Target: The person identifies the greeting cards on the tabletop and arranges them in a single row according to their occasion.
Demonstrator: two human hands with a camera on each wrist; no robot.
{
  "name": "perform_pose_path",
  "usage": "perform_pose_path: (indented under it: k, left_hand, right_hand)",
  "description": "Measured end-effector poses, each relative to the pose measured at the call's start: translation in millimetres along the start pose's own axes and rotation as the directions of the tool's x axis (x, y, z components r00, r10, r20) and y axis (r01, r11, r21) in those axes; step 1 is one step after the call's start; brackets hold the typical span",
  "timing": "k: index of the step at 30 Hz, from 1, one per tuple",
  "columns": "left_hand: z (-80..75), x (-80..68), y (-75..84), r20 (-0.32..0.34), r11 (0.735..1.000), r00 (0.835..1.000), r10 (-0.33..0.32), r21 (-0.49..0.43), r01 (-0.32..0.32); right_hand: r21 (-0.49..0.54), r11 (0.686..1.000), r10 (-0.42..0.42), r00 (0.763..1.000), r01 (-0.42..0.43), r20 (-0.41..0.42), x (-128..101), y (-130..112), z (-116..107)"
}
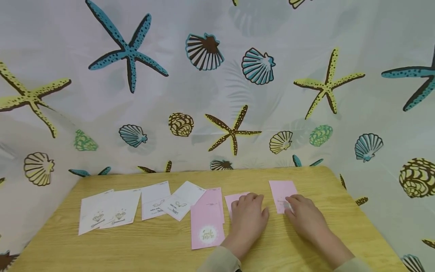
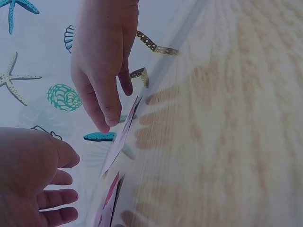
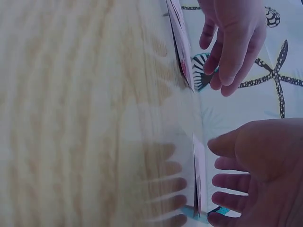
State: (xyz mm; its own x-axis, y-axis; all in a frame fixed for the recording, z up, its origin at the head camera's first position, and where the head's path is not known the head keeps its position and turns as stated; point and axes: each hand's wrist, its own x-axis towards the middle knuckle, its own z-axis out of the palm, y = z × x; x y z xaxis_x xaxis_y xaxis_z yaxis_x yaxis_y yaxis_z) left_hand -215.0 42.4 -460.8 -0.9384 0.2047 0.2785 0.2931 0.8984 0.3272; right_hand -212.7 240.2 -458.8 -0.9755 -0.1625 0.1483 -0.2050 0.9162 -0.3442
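My left hand (image 1: pixel 248 219) hovers over a pink card (image 1: pixel 233 198) and hides most of it. To the right, my right hand (image 1: pixel 307 220) hangs above the lower right part of another pink card (image 1: pixel 281 189), whose faint print is partly covered. In the left wrist view, the left hand's loosely bent fingers (image 2: pixel 59 198) stay apart from the card (image 2: pixel 110 203) beside them. A gap likewise shows in the right wrist view between the right hand (image 3: pixel 265 165) and its card (image 3: pixel 199 175). Neither hand holds anything.
Left of the hands, two pink cards (image 1: pixel 203 215) overlap, the front one with a round white emblem. Further left lie white cards with wing drawings (image 1: pixel 183 196) and white cards with diamond drawings (image 1: pixel 119 200). A shell-and-starfish curtain (image 1: pixel 217 94) surrounds the wooden table (image 1: pixel 142 249).
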Motion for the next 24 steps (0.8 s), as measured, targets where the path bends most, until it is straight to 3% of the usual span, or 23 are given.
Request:
perform_pose_path:
  k: [6, 15, 24]
  left_hand:
    - [0.6, -10.6, -5.6, -0.010, 0.998, 1.000, 0.026, 0.051, -0.026]
    - [-1.8, -23.3, -7.4, -0.076, 0.984, 0.992, 0.097, 0.156, -0.084]
    - [1.3, -25.2, -13.9, -0.022, 0.977, 0.997, 0.080, 0.198, -0.074]
  right_hand:
    - [0.000, 0.997, -0.072, 0.995, 0.072, 0.063, -8, -6, 3]
    - [-0.026, 0.993, -0.109, 0.993, 0.111, 0.054, -12, -2, 6]
    - [-0.032, 0.994, -0.103, 0.993, 0.106, 0.062, -10, 2, 7]
